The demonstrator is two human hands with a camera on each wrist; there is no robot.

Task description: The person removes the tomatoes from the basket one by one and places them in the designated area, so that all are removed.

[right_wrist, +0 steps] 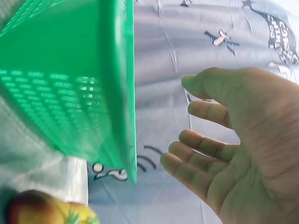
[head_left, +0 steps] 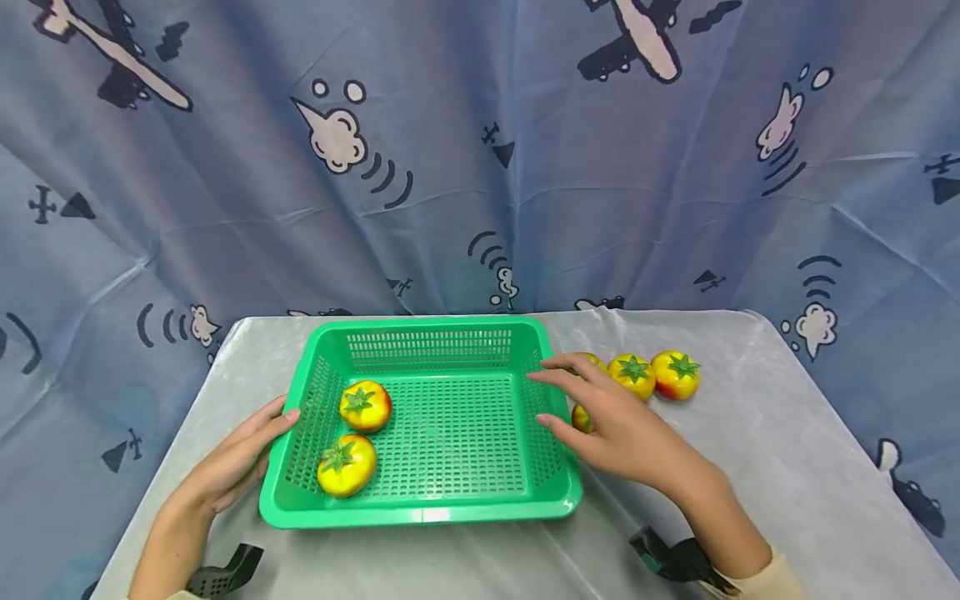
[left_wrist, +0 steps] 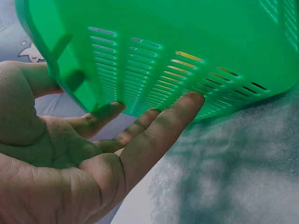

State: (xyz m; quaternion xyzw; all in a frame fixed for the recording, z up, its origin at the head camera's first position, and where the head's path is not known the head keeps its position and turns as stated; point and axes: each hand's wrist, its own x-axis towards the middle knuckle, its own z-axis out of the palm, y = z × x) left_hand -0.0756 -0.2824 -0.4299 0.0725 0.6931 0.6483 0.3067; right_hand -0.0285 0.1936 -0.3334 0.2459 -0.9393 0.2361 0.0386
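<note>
A green plastic basket (head_left: 420, 513) with slotted walls sits on the table. My left hand (head_left: 236, 458) grips its left rim, the thumb over the edge and the fingers against the outer wall, as the left wrist view shows. Inside, near the left wall, lie two yellow-and-red fruits with green leafy tops, one farther back (head_left: 375, 408) and one nearer (head_left: 352, 477). My right hand (head_left: 622, 425) is by the basket's right rim, fingers loosely extended and holding nothing. In the right wrist view, a gap shows between this hand (right_wrist: 238, 144) and the basket (right_wrist: 51, 51).
Right of the basket, several similar fruits lie on the grey-covered table (head_left: 757, 467), among them a yellow one (head_left: 630, 387) and a redder one (head_left: 675, 386). My right hand partly hides others. A blue patterned curtain (head_left: 450, 167) hangs behind the table.
</note>
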